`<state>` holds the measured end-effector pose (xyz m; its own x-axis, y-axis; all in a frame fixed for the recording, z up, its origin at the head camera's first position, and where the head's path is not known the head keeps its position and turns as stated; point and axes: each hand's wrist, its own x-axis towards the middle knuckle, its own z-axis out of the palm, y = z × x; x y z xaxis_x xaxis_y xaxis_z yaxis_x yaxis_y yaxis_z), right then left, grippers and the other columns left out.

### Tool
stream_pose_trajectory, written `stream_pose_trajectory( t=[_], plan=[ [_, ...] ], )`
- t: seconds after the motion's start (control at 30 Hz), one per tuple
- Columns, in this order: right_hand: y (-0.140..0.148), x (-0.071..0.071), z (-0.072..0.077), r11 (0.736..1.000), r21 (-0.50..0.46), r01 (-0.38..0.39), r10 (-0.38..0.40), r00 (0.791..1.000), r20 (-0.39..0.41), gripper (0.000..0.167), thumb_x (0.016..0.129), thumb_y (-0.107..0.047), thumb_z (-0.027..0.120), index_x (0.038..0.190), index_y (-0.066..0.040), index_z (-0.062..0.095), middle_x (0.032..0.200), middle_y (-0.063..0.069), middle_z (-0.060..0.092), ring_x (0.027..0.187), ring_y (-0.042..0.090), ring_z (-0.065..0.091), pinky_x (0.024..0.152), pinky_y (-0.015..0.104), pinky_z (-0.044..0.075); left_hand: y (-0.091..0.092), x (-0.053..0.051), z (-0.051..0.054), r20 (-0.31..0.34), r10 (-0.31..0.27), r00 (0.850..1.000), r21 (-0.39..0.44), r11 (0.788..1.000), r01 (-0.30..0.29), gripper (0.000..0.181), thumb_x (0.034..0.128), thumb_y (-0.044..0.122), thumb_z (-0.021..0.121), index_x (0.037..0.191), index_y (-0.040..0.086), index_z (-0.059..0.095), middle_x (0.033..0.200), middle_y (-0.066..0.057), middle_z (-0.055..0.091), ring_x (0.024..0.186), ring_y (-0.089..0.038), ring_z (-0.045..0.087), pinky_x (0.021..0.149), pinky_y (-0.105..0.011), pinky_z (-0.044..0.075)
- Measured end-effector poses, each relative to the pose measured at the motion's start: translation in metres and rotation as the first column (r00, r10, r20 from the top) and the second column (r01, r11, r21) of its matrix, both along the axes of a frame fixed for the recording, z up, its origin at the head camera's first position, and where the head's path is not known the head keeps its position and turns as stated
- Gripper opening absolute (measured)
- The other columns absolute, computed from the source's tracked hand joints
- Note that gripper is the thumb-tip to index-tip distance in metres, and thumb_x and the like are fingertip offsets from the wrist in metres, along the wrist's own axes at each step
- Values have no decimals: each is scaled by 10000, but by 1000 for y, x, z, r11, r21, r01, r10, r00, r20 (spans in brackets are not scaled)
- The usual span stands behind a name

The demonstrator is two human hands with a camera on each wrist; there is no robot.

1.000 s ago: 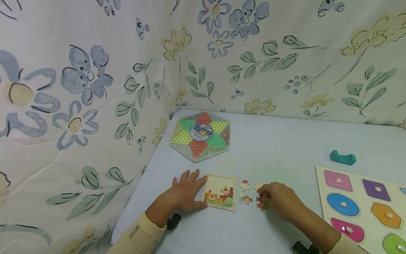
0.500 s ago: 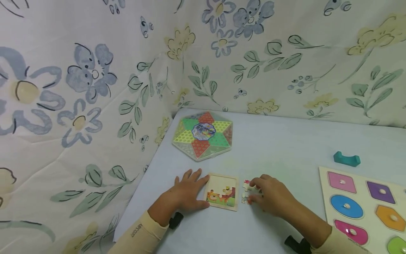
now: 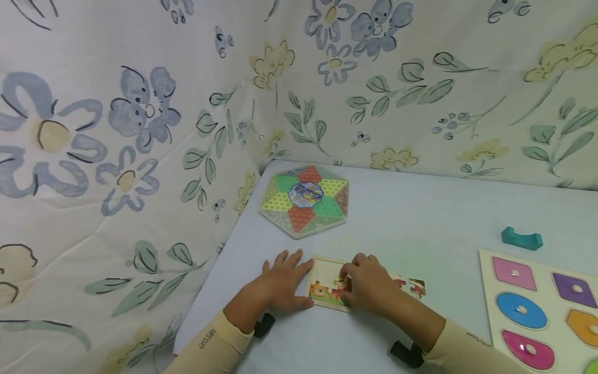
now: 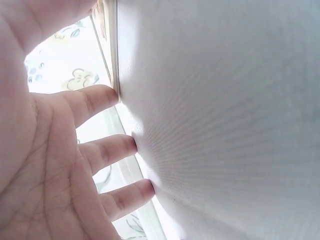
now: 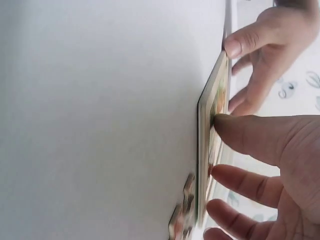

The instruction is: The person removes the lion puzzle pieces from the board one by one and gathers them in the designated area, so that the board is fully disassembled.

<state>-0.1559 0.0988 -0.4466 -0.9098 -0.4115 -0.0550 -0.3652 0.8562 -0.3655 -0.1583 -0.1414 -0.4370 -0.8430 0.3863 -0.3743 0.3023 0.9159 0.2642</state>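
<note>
My left hand lies at the left side of a small wooden puzzle tray, its fingers spread and thumb on the lower left corner. In the left wrist view the fingertips touch the table. Over the tray's right half, my right hand has its thumb and index finger at a jigsaw piece with a bear picture. Its fingers cover that side of the tray. Fitted pieces with an orange animal fill the lower left, and the upper left shows bare wood. Loose jigsaw pieces lie right of the tray.
A hexagonal Chinese checkers set lies behind the tray. At the right is a knob puzzle board with coloured shapes, and a teal curved block sits behind it. A floral cloth hangs around the table.
My right hand has moved left from the loose pieces onto the tray's right half. My left hand stays at the tray's left edge. The whole view has shifted slightly.
</note>
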Motion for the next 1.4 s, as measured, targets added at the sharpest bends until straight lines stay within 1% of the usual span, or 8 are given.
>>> stream_pose_trajectory(
  t=[0.1, 0.33, 0.5, 0.7, 0.93, 1.1, 1.2, 1.4],
  plan=[
    [-2, 0, -1, 1000, 12, -1, 1, 1000, -4, 330, 767, -339, 905, 976, -180, 705, 992, 23, 571, 898, 213, 471, 764, 370, 456, 2, 0, 1, -5, -6, 1000, -12, 1000, 6, 901, 878, 628, 703, 1621, 312, 303, 1709, -50, 207, 1558, -412, 162, 1142, -752, 222],
    [-3, 0, 2, 999, -26, 18, -18, 1000, 2, 375, 754, -311, 923, 985, -178, 660, 911, -35, 578, 887, 185, 484, 786, 357, 465, 4, 0, 1, -17, -5, 1000, -24, 1000, 5, 904, 873, 629, 708, 1619, 316, 307, 1709, -47, 208, 1558, -411, 167, 1143, -750, 226],
    [-4, 3, 5, 998, -56, 17, -18, 999, -29, 322, 770, -191, 911, 973, -174, 661, 805, -84, 578, 848, 153, 484, 775, 341, 463, 4, -1, 0, -26, -12, 1000, -23, 1000, 12, 906, 872, 629, 710, 1619, 311, 308, 1708, -50, 210, 1556, -414, 169, 1140, -752, 231],
    [-3, 6, 8, 997, -73, 14, -18, 998, -62, 243, 799, -90, 870, 940, -157, 684, 777, -78, 601, 823, 137, 504, 795, 343, 498, 4, -1, 1, -20, -11, 1000, -14, 1000, 11, 902, 874, 614, 716, 1619, 304, 312, 1708, -55, 211, 1556, -417, 166, 1139, -754, 225],
    [-2, 6, 11, 989, -135, 57, -51, 998, 48, 155, 855, -72, 815, 906, -173, 708, 778, -61, 582, 745, 128, 518, 728, 333, 499, 4, 0, 1, -9, -5, 1000, -8, 1000, 4, 899, 872, 611, 721, 1617, 309, 317, 1707, -52, 215, 1557, -414, 166, 1141, -754, 221],
    [2, 4, 17, 982, -167, 82, -71, 995, 73, 138, 880, -44, 776, 915, -171, 735, 762, -69, 572, 732, 129, 505, 682, 317, 462, 3, -1, -1, -17, -9, 1000, -4, 1000, 9, 898, 874, 609, 720, 1616, 302, 320, 1706, -59, 215, 1553, -426, 170, 1132, -763, 226],
    [10, 4, 23, 977, -186, 99, -84, 992, 89, 144, 890, -44, 765, 944, -175, 739, 774, -74, 592, 733, 118, 517, 671, 308, 464, 3, -1, -1, -16, -7, 1000, -2, 1000, 7, 897, 876, 606, 719, 1617, 298, 318, 1707, -62, 211, 1553, -429, 165, 1132, -765, 221],
    [35, 8, 35, 965, -227, 132, -96, 982, 161, 160, 917, -32, 728, 1035, -139, 727, 789, -43, 646, 571, 93, 582, 562, 278, 492, 2, 0, 0, -3, 3, 1000, -2, 1000, -3, 898, 878, 601, 720, 1619, 297, 313, 1709, -61, 205, 1557, -425, 156, 1142, -761, 206]
  ],
)
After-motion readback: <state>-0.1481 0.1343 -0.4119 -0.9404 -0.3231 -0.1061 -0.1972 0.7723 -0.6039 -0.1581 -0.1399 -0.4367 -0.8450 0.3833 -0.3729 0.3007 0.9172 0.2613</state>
